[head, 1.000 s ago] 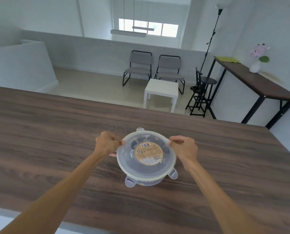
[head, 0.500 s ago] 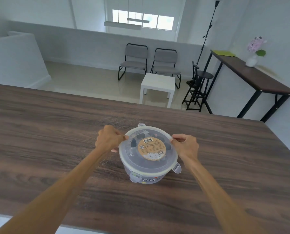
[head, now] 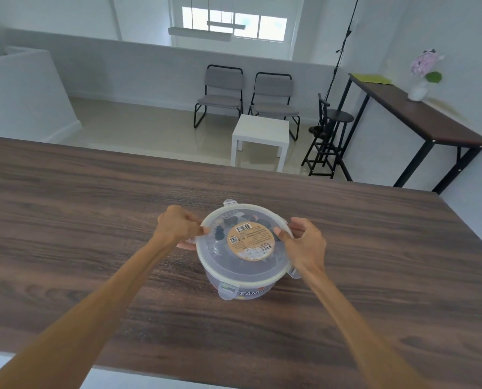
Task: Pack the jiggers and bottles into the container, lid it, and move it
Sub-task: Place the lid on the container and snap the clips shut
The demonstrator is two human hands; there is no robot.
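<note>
Now gripping the lidded container (head: 244,279) at nine and three o'clock, left hand (head: 176,227) and right hand (head: 304,244) pinching its rim, right thumb newly atop the lid (head: 223,265), seemingly ready for moving.

The table (head: 93,220) lies bare all round the container (head: 244,284); nothing blocks passage.

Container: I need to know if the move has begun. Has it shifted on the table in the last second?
No. The container keeps about the same gap to the far edge of the table; only the camera tilted.
</note>
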